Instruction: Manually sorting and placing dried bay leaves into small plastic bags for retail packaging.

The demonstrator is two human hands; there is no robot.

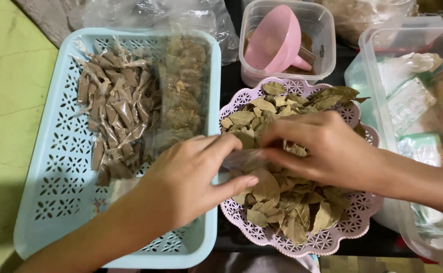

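Leaves fill the pink lattice bowl [355, 230], the landmark at the centre of the view: dried, olive-brown bay-type leaves [282, 194] heaped to its scalloped rim. Left of the bowl, touching its side, lies a pale blue perforated tray [54, 192] holding a pile of small twisted plastic packets of brown powder [112, 111] and, nearer the bowl, flat clear packets of leaves [181, 96]. The left hand [191, 179] reaches from the tray side over the bowl's left rim, fingers closed in a pinching grip on a small clear plastic bag [239, 157] held just above the leaves. The right hand [322, 149] comes in from the bowl's right side, its fingers curled shut on the same bag's other edge and on leaves at its mouth. Behind the bowl stands a clear tub [320, 25] with a pink funnel [274, 38] resting inside. Right of the bowl sits a larger clear plastic container [383, 45] with wrapped packages inside.
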